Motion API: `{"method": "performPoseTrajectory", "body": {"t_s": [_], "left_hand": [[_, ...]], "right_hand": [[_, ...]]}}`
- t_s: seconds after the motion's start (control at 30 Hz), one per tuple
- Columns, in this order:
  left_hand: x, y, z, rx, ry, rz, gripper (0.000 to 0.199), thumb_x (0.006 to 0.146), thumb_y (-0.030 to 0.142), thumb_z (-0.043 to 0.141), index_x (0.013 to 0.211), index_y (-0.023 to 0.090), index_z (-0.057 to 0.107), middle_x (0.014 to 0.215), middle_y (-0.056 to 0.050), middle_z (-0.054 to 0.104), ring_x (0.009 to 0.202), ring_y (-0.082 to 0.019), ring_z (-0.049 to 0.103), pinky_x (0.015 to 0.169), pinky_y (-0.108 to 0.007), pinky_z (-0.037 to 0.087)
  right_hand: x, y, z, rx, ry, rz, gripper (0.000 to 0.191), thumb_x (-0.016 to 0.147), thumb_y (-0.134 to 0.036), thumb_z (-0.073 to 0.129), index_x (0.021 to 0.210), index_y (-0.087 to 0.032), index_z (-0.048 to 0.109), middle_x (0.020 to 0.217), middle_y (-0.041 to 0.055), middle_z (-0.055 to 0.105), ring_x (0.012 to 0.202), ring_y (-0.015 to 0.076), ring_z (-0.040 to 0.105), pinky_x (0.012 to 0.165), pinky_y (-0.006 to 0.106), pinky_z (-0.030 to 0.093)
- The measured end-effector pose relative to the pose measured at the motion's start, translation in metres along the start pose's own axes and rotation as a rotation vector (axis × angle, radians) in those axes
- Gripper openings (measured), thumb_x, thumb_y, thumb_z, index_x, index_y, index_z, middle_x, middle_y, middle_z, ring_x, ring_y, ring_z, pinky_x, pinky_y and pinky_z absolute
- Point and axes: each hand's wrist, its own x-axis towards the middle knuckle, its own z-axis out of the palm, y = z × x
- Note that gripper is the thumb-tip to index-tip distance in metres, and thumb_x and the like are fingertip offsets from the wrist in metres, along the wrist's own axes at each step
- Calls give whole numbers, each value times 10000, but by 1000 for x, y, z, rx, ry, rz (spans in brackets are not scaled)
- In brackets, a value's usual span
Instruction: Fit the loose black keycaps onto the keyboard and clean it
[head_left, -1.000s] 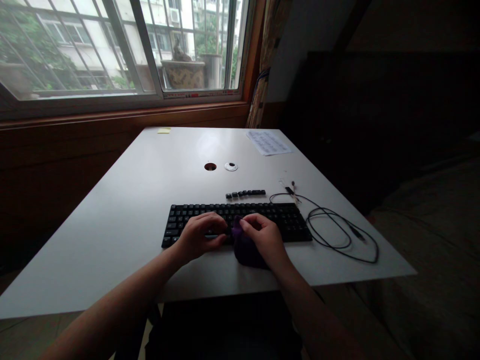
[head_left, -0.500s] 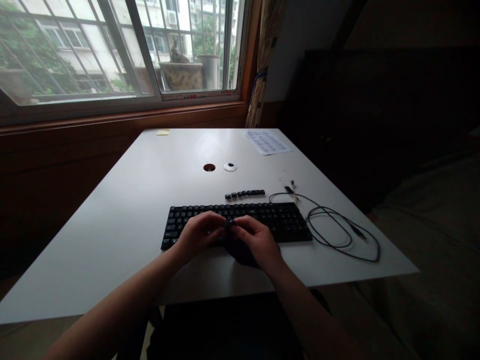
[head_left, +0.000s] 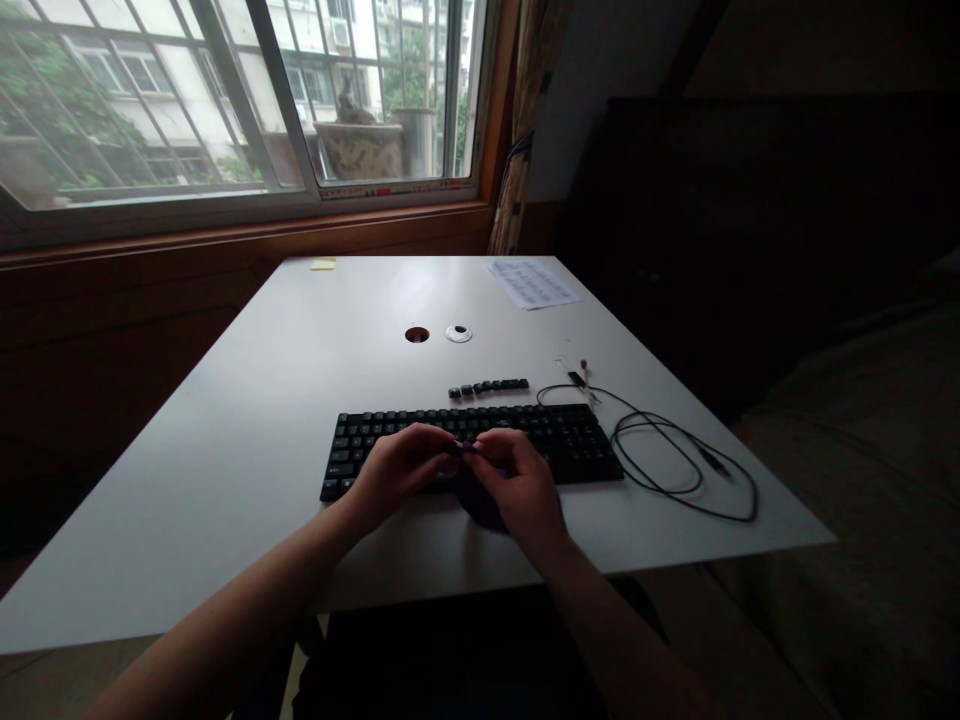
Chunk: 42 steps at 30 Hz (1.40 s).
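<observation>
A black keyboard (head_left: pixel 577 445) lies near the table's front edge, partly covered by my hands. Over its middle, my left hand (head_left: pixel 401 465) pinches a small dark piece that looks like a keycap (head_left: pixel 455 447), mostly hidden by the fingers. Close against it, my right hand (head_left: pixel 517 475) is closed on a dark purple cloth (head_left: pixel 480 503), which hangs down below the fingers over the keyboard's front edge. The fingertips of both hands nearly meet at the small piece. Behind the keyboard, several loose black keycaps (head_left: pixel 489 387) stand in a row.
A coiled black cable (head_left: pixel 675 490) lies right of the keyboard. Small tools or swabs (head_left: pixel 581 378) rest behind it. Farther back are a round hole (head_left: pixel 417 335), its white cover (head_left: pixel 458 334), printed sheets (head_left: pixel 534 284) and a yellow sticky note (head_left: pixel 323 264) on the white table (head_left: pixel 225 400).
My right fingers have shifted slightly and the cloth has moved at the fingertips, covering more of the small piece. My left hand stays almost in place.
</observation>
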Motion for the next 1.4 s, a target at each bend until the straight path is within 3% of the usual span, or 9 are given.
{"method": "performPoseTrajectory", "body": {"t_s": [0.1,0.2,0.33,0.5,0.77,0.9,1.13,1.4], "left_hand": [[0,-5,2,-73,10,-41,298,864,354,794,1050,172,648,964,-81,783,858,-220,780,780,-311,641],[1,-7,1,-8,21,-32,281,851,366,801,988,179,642,900,-61,781,816,-217,781,739,-300,640],[1,-6,-1,160,45,12,222,860,353,779,960,183,677,844,-37,767,761,-192,759,696,-270,617],[2,-5,-3,323,70,72,164,840,290,773,944,186,702,839,-34,766,710,-167,723,659,-244,579],[1,2,-3,360,40,125,146,827,227,763,958,181,719,847,-46,771,702,-163,714,638,-236,558],[0,2,-2,236,26,71,156,836,242,770,960,172,706,896,-68,780,766,-188,741,695,-268,590],[1,7,-4,-250,102,-56,231,857,280,810,955,172,630,1000,-82,789,921,-217,769,841,-319,623],[3,8,-3,-348,42,-146,280,905,330,776,1094,167,650,1005,-83,786,918,-219,767,873,-352,617]], "right_hand": [[0,1,-2,-39,101,-55,166,897,-312,738,1016,-259,635,895,-14,684,794,152,677,731,287,563],[4,-7,-6,-148,35,-222,33,942,-249,681,970,-257,664,905,-2,664,834,150,657,764,293,555],[9,-15,-7,-216,-65,-378,108,958,-198,658,1023,-256,722,921,18,664,867,153,659,793,295,561],[12,-12,-8,-256,-141,-419,163,948,-198,679,1085,-261,740,953,27,681,886,155,669,809,292,577],[15,-14,-16,-288,-197,-521,138,962,-206,663,1073,-248,733,953,37,693,879,157,667,802,298,590],[15,-12,-17,-310,-182,-529,119,961,-209,665,1054,-250,726,945,37,694,874,161,665,801,305,591],[13,-4,-24,-308,-66,-484,86,934,-184,697,987,-248,721,902,17,689,839,151,670,784,296,584],[11,-7,-20,-293,35,-437,185,937,-181,684,1090,-277,724,987,26,704,927,169,687,854,332,588]]}}
